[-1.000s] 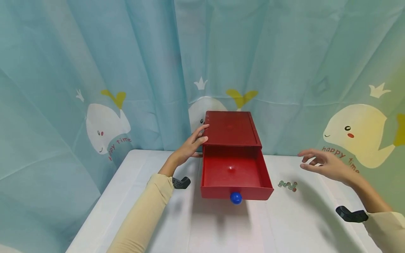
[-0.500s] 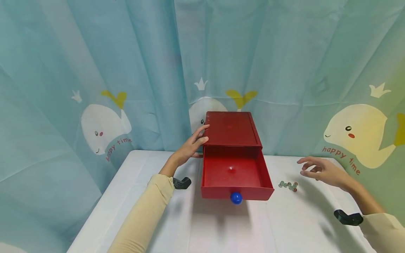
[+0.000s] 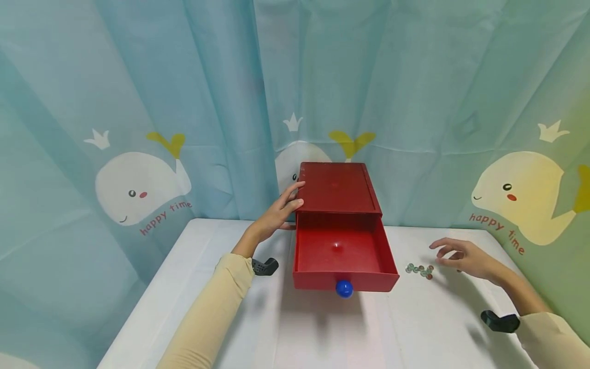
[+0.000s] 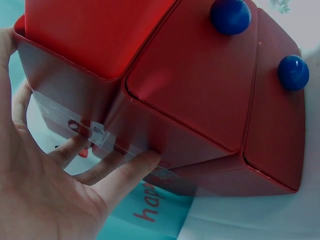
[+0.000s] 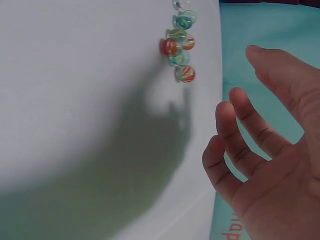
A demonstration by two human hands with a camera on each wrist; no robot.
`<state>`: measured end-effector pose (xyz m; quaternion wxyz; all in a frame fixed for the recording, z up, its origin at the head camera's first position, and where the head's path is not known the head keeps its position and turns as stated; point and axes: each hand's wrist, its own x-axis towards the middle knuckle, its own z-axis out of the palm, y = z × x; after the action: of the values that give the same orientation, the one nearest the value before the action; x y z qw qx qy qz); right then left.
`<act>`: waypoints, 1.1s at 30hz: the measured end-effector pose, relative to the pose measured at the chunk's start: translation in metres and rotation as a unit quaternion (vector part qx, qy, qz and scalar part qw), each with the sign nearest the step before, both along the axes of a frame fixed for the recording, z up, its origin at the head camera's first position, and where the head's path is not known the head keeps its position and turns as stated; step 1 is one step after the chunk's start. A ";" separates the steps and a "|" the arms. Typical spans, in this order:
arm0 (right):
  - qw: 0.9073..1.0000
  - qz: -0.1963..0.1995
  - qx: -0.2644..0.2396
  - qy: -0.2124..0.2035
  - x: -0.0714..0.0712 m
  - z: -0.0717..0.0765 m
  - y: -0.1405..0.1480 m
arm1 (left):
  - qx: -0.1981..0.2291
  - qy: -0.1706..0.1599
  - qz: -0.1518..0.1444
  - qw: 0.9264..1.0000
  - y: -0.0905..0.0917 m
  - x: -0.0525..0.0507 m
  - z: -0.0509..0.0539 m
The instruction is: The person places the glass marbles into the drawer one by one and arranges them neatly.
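Observation:
A red drawer cabinet [image 3: 338, 187] stands at the middle of the table, its top drawer [image 3: 318, 281] pulled out and a blue knob [image 3: 344, 289] on that drawer's front. My left hand [image 3: 272, 219] rests against the cabinet's left side; the left wrist view shows its fingers [image 4: 131, 172] spread and touching the red side wall. A small cluster of glass marbles [image 3: 419, 270] lies on the table right of the drawer. Over the table just right of them hovers my right hand [image 3: 470, 259], fingers loosely bent and holding nothing. In the right wrist view the marbles [image 5: 180, 42] are green, orange and clear.
Lower drawers with blue knobs [image 4: 293, 73] appear closed in the left wrist view. A white cloth covers the table [image 3: 230, 333]. Behind it hangs a blue-green curtain [image 3: 221, 77] with whale prints. A black device [image 3: 500, 322] sits at my right wrist.
My right hand has come lower and slightly left, closer to the marbles. The left hand, cabinet and drawer have stayed in place. The curtain at the left has shifted.

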<state>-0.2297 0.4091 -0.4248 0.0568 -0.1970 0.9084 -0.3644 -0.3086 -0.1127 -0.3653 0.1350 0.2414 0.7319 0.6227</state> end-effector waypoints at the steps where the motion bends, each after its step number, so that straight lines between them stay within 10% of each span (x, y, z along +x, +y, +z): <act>1: 1.000 0.001 0.001 -0.003 -0.001 -0.002 0.000 | -0.001 0.001 0.000 1.000 0.000 0.000 0.000; 33: 0.999 0.020 0.029 0.011 -0.002 -0.031 -0.001 | -0.005 0.003 0.001 1.000 0.001 0.004 0.003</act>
<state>-0.2321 0.4081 -0.4563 0.0599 -0.2177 0.9149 -0.3347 -0.3048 -0.1117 -0.3622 0.1332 0.2418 0.7357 0.6184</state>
